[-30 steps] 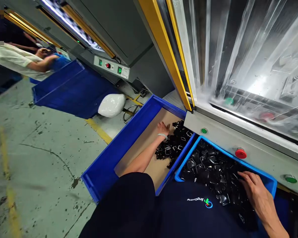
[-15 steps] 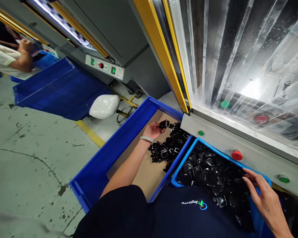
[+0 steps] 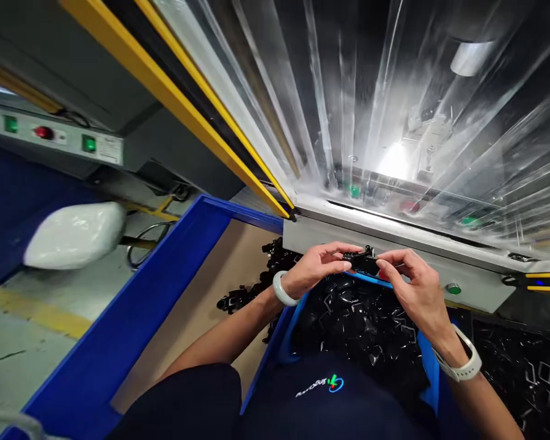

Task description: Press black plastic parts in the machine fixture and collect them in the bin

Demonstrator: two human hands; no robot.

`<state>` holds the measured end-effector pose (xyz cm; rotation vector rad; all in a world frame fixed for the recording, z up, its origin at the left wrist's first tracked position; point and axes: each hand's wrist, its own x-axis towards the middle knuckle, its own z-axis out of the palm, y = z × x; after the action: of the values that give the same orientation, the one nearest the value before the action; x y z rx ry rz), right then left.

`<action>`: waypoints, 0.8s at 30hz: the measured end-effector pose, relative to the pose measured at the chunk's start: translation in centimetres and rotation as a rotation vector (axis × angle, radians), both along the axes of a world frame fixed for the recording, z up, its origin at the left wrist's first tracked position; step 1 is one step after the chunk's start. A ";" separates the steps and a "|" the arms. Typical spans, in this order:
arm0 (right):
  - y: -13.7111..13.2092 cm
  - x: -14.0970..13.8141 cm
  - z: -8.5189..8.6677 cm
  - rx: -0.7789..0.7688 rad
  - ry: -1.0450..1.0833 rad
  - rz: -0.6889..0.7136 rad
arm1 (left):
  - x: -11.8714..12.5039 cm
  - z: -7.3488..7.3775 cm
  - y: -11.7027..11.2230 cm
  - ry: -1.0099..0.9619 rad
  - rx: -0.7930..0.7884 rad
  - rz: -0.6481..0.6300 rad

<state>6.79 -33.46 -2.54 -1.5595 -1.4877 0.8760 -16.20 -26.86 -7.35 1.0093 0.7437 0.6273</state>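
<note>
Far left, a blue crate [image 3: 119, 318] with loose black pieces [image 3: 242, 299] on cardboard [image 3: 197, 348]; then the left hand [image 3: 316, 266] pinching a black plastic piece [image 3: 360, 263], long axis crosswise, the right hand [image 3: 417, 287] pinching its other end, both above a bright blue bin [image 3: 428, 360] of more pieces [image 3: 357, 324].

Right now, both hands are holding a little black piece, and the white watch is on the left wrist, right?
Nearly: the white watch is on the right wrist in the head view. The left hand and right hand do hold the little black piece.
</note>
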 end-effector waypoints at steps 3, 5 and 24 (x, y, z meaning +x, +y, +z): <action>0.7 0.5 -0.1 -0.026 -0.013 -0.012 | 1.5 0.8 0.2 0.059 0.127 -0.022; 1.1 1.3 -0.2 -0.046 -0.011 -0.023 | 2.2 1.1 0.7 0.102 0.198 -0.011; 8.2 5.0 2.9 0.122 -0.101 -0.036 | 7.7 4.5 7.5 0.124 0.637 0.191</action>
<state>11.82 -25.25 0.38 -1.5544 -1.5498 0.6822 -8.49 -19.38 -2.83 1.5825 0.7705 1.0101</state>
